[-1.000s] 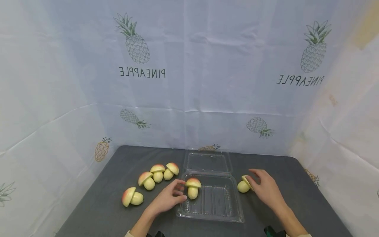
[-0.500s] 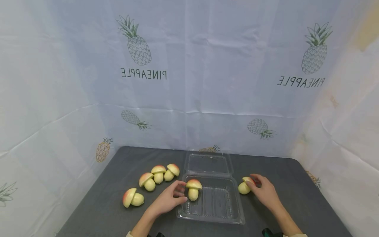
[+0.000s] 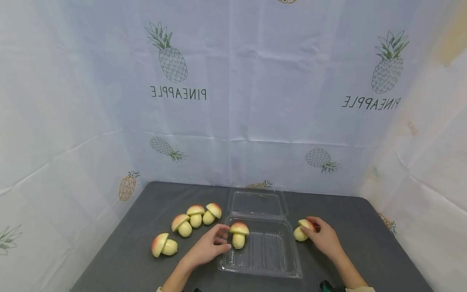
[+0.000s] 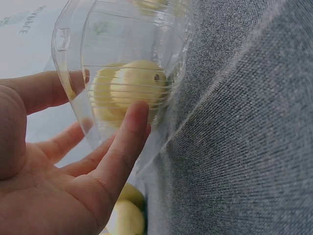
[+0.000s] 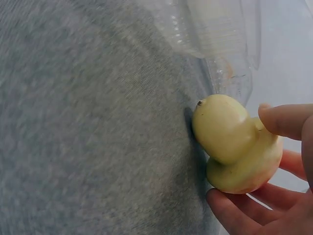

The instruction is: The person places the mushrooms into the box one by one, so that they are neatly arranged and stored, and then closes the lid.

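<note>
At the right, a toy mushroom (image 3: 300, 234) with a pale yellow stem and reddish cap lies on the table, and my right hand (image 3: 326, 238) pinches its cap. In the right wrist view, thumb and fingers hold the cap from opposite sides; the stem (image 5: 220, 127) points away from the palm. My left hand (image 3: 206, 246) rests at the left side of a clear plastic clamshell box (image 3: 260, 272), thumb at the rim. In the left wrist view, fairly straight fingers (image 4: 124, 142) reach along the outer wall. Another toy mushroom (image 3: 238, 240) lies inside, at the box's left.
Several more toy mushrooms (image 3: 195, 219) lie left of the box, one (image 3: 164, 245) nearer the front. The box's lid (image 3: 258, 202) is folded back toward the rear curtain (image 3: 270, 113). A dark grey table (image 3: 127, 263) carries everything, with curtains on three sides.
My right hand has come down slightly, and its thumb and fingers have closed on the mushroom's cap. My left hand stays at the box. The head view has shifted slightly.
</note>
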Motion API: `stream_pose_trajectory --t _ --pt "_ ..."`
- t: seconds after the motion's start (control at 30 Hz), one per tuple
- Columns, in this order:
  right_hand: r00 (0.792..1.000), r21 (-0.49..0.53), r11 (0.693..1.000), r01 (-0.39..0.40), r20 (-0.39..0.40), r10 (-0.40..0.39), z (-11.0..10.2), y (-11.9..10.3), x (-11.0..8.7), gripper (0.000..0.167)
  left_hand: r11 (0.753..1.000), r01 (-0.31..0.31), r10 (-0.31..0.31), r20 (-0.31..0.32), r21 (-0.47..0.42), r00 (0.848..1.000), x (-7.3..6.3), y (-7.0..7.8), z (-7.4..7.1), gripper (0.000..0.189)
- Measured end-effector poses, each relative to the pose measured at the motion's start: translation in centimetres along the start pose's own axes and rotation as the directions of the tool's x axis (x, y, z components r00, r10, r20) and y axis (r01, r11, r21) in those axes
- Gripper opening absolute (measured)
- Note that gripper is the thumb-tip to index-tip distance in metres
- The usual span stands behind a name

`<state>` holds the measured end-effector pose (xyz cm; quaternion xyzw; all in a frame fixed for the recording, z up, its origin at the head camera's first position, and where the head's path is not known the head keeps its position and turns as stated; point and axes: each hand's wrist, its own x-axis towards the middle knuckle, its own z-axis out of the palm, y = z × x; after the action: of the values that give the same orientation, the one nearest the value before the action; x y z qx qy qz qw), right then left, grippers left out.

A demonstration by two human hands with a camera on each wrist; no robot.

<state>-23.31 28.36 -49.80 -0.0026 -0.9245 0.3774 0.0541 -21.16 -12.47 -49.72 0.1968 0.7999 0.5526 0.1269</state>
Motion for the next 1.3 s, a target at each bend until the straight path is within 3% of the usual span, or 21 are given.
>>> stream_pose_trajectory --t 0.73,1.3 --pt "0.991 0.002 0.993 0.116 -0.067 -0.116 -2.4 -4.8 -1.2 0.057 1.000 0.019 -0.019 0.000 -0.007 1.000 0.1 0.0 0.0 0.052" --pt "0.980 0.094 0.976 0.198 -0.037 -0.195 -1.4 -8.3 -2.0 0.051 1.000 0.020 -0.020 -0.005 -0.008 1.000 0.0 0.3 0.1 0.052"
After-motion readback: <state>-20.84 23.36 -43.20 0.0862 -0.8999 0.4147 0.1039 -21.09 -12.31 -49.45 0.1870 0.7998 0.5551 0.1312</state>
